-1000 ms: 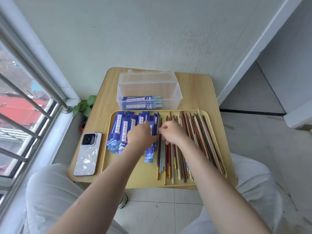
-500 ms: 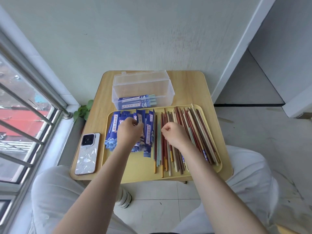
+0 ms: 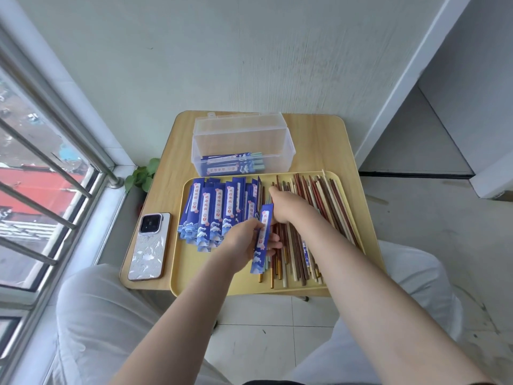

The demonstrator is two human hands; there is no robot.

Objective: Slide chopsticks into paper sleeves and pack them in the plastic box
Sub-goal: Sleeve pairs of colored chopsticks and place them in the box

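Left hand (image 3: 244,243) pinches one blue sleeve (image 3: 262,238) between thumb and fingers, holding it lengthwise over the chopsticks (image 3: 313,218). Right hand (image 3: 288,207) reaches into that pile with fingers curled down; it seems to grip a stick, though the fingertips are hidden. Both work over the yellow tray (image 3: 194,273) (loose sleeves (image 3: 216,212) fanned on its left). Beyond it stands the clear box (image 3: 241,143), a few filled sleeves inside. A phone (image 3: 147,247) lies left of the tray on the table (image 3: 316,140).

Blue sleeves (image 3: 213,212) (wave-patterned), yellow tray (image 3: 211,282)
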